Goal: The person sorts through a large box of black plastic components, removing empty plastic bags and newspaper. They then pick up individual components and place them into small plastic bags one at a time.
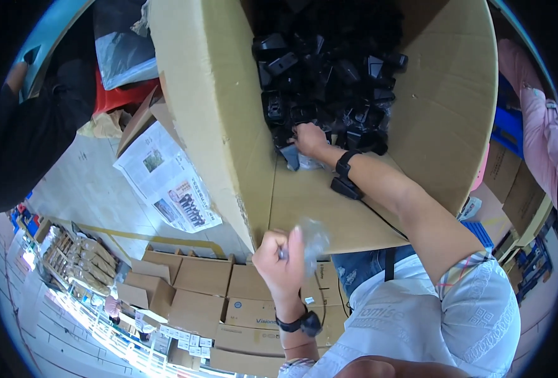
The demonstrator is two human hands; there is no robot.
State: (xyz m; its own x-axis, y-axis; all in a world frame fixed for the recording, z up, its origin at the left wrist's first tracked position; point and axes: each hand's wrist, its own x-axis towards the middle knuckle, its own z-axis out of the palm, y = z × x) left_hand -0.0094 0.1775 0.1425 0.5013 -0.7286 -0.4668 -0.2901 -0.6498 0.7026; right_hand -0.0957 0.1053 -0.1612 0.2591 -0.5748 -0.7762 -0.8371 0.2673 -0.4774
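Note:
A large open cardboard box point(345, 208) stands in front of me, with a heap of black plastic devices point(348, 72) piled in its far part. My right hand point(309, 140) reaches down into it, fingers curled closed at the near edge of the heap. What those fingers pinch is hidden among the dark pieces. A grey-black piece point(289, 156) lies just below them, beside some clear film. Outside the box's near left corner, my left hand point(280, 258) is closed around a crumpled clear plastic bag point(315, 239). Both wrists wear black bands.
A newspaper sheet point(169, 179) lies left of the box, near a red plastic item point(118, 94). Stacked cartons point(197, 299) stand beyond my left arm. Another person's dark sleeve point(33, 132) is at far left; a person in pink point(537, 120) is at right, near a blue plastic item point(507, 135).

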